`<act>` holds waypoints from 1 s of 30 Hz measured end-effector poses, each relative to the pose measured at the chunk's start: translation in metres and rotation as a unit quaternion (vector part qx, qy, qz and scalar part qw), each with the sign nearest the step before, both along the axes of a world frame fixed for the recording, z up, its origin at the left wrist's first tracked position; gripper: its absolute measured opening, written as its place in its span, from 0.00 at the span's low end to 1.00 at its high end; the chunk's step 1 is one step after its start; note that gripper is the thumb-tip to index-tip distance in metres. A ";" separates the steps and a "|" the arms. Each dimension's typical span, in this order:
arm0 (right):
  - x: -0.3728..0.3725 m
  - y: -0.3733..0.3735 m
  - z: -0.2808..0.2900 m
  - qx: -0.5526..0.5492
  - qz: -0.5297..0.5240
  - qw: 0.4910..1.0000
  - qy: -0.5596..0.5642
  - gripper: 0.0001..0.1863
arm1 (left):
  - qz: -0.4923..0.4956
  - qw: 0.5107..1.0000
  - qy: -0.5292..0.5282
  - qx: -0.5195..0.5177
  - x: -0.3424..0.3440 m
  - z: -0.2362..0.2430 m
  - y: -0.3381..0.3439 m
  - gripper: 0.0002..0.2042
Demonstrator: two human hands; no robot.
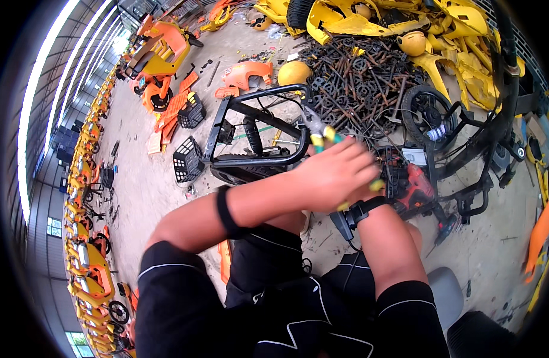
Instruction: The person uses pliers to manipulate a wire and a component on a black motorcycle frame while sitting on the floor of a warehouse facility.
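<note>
Both my hands are together in the middle, slightly blurred. My left hand (337,170) is closed over pliers (317,141) with yellow-and-green handles, lapping across my right hand (361,193). The right hand is mostly covered; the handle ends stick out by its wrist, so it appears closed round them too. The metal jaws point away from me, beside the right-hand tube of a black scooter frame (259,162). What lies between the jaws is too small to tell. A shock absorber (252,136) and a wheel (244,173) show within the frame.
Beyond my hands lies a heap of rusty metal parts (361,86); yellow body panels (376,24) pile up behind. A red power drill (419,186) and a loose wheel (428,113) sit to the right. Black baskets (188,160) and orange panels (176,110) lie left, near rows of scooters (90,262).
</note>
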State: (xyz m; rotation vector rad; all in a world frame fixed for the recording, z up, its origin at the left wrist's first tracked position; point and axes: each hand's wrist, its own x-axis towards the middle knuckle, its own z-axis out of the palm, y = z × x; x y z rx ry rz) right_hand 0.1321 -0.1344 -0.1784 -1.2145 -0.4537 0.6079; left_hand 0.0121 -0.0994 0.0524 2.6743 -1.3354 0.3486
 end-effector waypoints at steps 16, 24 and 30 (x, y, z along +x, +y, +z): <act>0.019 -0.026 -0.018 0.002 -0.006 1.000 0.024 0.28 | 0.127 0.987 -0.039 -0.091 0.053 -0.004 -0.062 0.28; 0.010 -0.009 -0.021 0.013 0.017 0.999 0.041 0.28 | 0.180 0.983 0.025 -0.017 0.092 0.005 -0.051 0.24; 0.020 -0.009 -0.090 0.145 0.110 0.918 0.352 0.28 | 0.529 0.838 0.113 0.065 0.161 0.025 -0.062 0.28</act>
